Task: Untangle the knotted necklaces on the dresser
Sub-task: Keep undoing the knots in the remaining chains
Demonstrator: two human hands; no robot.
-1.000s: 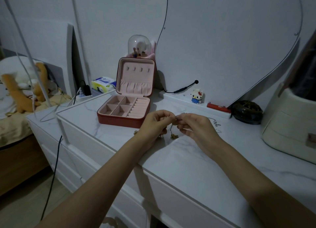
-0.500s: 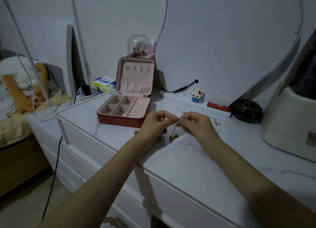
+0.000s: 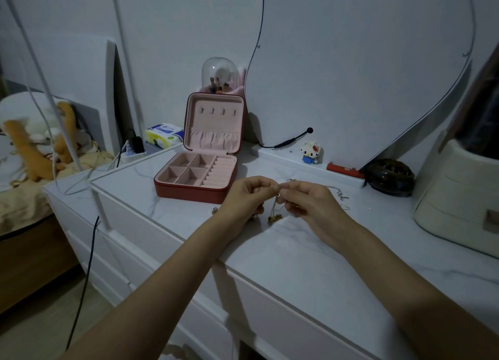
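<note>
Both hands meet above the white marble dresser top (image 3: 297, 251), fingertips almost touching. My left hand (image 3: 244, 195) and my right hand (image 3: 307, 200) each pinch the thin knotted necklaces (image 3: 276, 207) between thumb and fingers. Fine chains hang down between the hands, ending in small gold beads just above the dresser. Another stretch of thin chain (image 3: 339, 196) trails on the marble behind my right hand. A small gold piece (image 3: 214, 211) lies left of my left wrist. The knot itself is too small to make out.
An open red jewelry box (image 3: 199, 176) with pink lining stands just behind my left hand. A toy figure (image 3: 310, 151), a red bar (image 3: 344, 170), a dark round bowl (image 3: 390, 177) and a cream container (image 3: 459, 197) line the back and right. A mirror leans on the wall.
The hands stay close together at the same spot, with small finger movements on the chain. The hanging beads have shifted slightly.
</note>
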